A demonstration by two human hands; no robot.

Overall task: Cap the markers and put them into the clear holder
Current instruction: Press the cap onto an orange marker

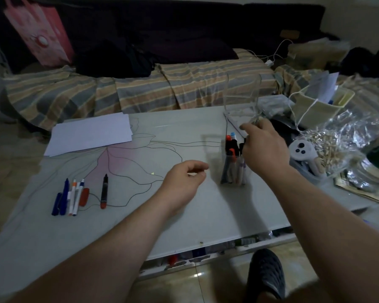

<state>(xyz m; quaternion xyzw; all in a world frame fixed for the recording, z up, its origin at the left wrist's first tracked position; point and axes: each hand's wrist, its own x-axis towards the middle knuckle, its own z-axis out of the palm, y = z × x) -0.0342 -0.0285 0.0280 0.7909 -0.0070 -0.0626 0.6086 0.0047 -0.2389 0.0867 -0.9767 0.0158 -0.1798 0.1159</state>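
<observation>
1. Setting: a dim room; a low glass-topped table [140,215] stands before a sofa under a striped cover [140,90]. White paper sheets [90,134] lie at the table's far left; a plastic bag of small wooden pieces [328,145] and a white controller [302,149] crowd the right edge.
2. Task items: a clear holder [233,169] stands upright on the table, already carrying several markers. A second, empty clear container [242,99] sits behind it.
3. Outstanding: a loose group of pens and markers [71,196] lies at the near left, with a black marker [104,191] with a red end just beside them. Whether each is capped cannot be told.
4. Right hand [264,147]: over the holder's top, among the marker ends; whether its fingers grasp anything is hidden.
5. Left hand [184,178]: hovers above the table, fingers loosely curled, holding nothing.
6. Judgement: a marker is probably being seated. Recommended practice: steady the holder at its base with the free hand, lower the marker vertically to the bottom, then clear the hand straight up so neighbouring caps are not snagged and the holder is not tipped.
</observation>
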